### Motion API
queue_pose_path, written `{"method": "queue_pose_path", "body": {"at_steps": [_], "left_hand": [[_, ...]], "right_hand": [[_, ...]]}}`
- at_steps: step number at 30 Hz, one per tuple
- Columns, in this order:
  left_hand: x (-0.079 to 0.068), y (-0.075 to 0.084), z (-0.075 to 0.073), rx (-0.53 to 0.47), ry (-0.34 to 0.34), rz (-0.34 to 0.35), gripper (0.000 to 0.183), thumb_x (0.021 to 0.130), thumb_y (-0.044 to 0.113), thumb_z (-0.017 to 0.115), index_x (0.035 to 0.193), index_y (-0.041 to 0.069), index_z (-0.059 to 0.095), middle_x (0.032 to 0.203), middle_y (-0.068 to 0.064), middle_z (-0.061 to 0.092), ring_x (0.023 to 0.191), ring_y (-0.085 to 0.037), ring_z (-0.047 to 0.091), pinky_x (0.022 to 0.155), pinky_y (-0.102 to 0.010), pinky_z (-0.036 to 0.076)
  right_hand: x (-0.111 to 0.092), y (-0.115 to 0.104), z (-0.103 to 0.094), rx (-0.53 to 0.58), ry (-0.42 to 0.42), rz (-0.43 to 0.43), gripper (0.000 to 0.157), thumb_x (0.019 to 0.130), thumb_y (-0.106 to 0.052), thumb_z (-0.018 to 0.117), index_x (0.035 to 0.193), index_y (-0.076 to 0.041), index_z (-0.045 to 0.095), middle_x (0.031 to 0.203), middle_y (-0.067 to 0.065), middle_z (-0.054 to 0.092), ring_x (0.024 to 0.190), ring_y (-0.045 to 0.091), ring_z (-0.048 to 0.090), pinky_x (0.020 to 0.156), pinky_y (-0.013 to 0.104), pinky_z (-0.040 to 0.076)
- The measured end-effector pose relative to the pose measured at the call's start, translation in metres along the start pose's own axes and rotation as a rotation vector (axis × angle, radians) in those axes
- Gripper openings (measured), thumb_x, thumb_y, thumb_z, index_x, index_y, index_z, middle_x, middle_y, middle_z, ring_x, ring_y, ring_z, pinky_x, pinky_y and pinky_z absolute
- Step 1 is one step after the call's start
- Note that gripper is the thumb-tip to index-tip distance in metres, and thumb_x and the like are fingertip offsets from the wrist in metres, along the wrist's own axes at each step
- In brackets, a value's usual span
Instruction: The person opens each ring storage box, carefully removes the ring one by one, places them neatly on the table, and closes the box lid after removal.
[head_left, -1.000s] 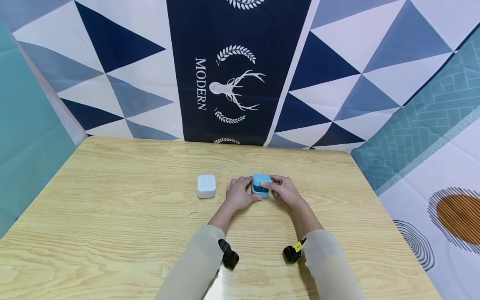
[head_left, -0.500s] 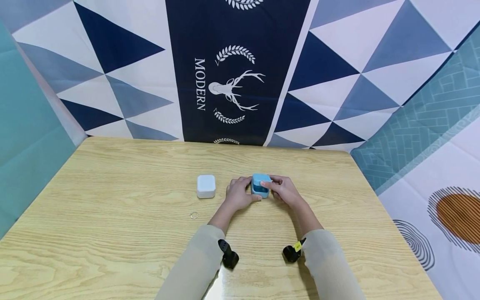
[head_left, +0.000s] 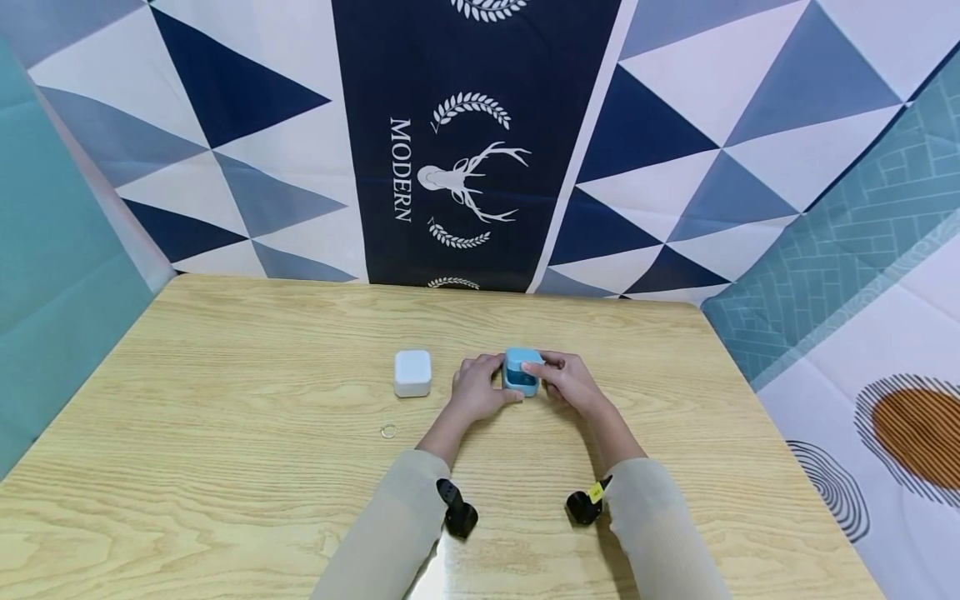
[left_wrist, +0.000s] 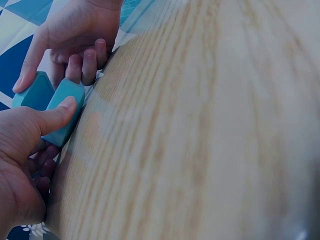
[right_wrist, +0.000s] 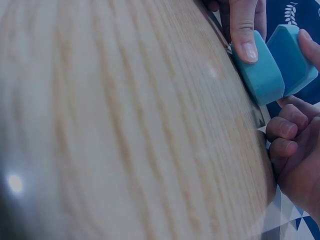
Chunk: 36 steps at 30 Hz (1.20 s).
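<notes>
A small light-blue ring box (head_left: 522, 355) stands on the far part of the table, its lid tilted partly up from its base. My left hand (head_left: 477, 388) grips the base from the left, thumb along the front and fingers round the far side. From the right, my right hand (head_left: 568, 382) pinches the lid. The left wrist view shows a wedge-shaped gap between the box's two halves (left_wrist: 69, 92), with the left thumb on the base. In the right wrist view the blue ring box (right_wrist: 265, 75) looks hollow under the lid; its inside is mostly hidden.
Left of the hands sits a closed white box (head_left: 412, 372) of similar shape. A thin ring (head_left: 387, 431) lies on the wooden table (head_left: 247, 433) in front of it. Patterned cloth (head_left: 480, 150) hangs behind the table's far edge.
</notes>
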<state>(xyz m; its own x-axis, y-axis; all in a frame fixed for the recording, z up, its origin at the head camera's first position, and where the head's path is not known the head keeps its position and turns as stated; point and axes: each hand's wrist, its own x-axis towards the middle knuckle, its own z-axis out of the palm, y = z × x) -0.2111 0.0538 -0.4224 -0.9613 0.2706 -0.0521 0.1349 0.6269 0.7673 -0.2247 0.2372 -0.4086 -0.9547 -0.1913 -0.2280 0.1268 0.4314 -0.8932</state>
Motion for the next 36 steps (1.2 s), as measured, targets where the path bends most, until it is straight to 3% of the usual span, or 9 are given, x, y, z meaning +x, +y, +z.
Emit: {"method": "queue_pose_path", "body": {"at_steps": [12, 23, 36], "left_hand": [[0.0, 0.001, -0.001, -0.001, -0.001, -0.002, 0.071, 0.079, 0.038, 0.073, 0.139, 0.012, 0.046, 0.137, -0.006, 0.05, 0.121, -0.027, 0.04, 0.101, -0.042, 0.031], [0.001, 0.0, 0.0, 0.001, 0.003, -0.001, 0.07, 0.079, 0.037, 0.073, 0.138, 0.011, 0.046, 0.137, -0.006, 0.051, 0.119, -0.026, 0.041, 0.101, -0.042, 0.031], [-0.001, 0.002, -0.002, 0.006, -0.008, -0.015, 0.07, 0.079, 0.037, 0.073, 0.139, 0.012, 0.046, 0.137, -0.005, 0.05, 0.12, -0.026, 0.04, 0.101, -0.041, 0.031]], "right_hand": [[0.0, -0.002, -0.001, 0.006, -0.009, 0.006, 0.061, 0.085, -0.043, 0.064, 0.132, -0.005, 0.052, 0.048, -0.003, 0.037, 0.039, 0.011, 0.03, 0.04, 0.024, 0.028], [0.0, -0.004, -0.002, 0.02, -0.033, 0.02, 0.053, 0.09, -0.037, 0.061, 0.132, -0.006, 0.052, 0.05, 0.0, 0.037, 0.04, 0.011, 0.029, 0.04, 0.024, 0.026], [-0.018, -0.032, 0.0, 0.016, -0.056, 0.0, 0.051, 0.092, -0.03, 0.058, 0.132, 0.001, 0.051, 0.049, 0.003, 0.036, 0.038, 0.009, 0.029, 0.039, 0.025, 0.027]]}}
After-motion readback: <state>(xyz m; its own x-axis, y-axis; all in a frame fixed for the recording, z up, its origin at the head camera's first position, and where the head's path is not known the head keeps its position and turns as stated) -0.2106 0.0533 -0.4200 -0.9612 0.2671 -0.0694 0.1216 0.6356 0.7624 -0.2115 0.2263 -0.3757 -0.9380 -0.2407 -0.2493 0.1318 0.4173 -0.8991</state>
